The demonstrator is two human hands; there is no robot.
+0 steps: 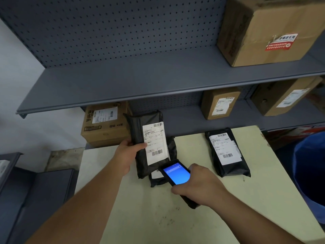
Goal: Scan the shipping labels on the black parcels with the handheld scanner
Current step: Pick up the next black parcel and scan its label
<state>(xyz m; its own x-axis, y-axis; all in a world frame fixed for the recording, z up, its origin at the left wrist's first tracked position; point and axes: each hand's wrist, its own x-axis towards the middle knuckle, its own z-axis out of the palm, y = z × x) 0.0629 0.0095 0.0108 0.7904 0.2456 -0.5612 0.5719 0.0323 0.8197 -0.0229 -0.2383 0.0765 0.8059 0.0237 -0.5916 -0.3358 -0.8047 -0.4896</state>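
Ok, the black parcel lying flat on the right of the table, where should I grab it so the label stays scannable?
Take the black parcel by its long left edge, coming in from the left with the left hand once that hand is free. The label covers most of the upper face and reaches toward the right edge, while the left edge and the near end are bare plastic, so fingers there probably hide no barcode.

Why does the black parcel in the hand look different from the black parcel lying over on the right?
The held parcel is lifted and tilted up in the left hand; the right parcel lies flat on the table, touched by no hand. The held parcel's label faces the scanner in the right hand; the right parcel's label faces upward. Both are black bags with white barcode labels.
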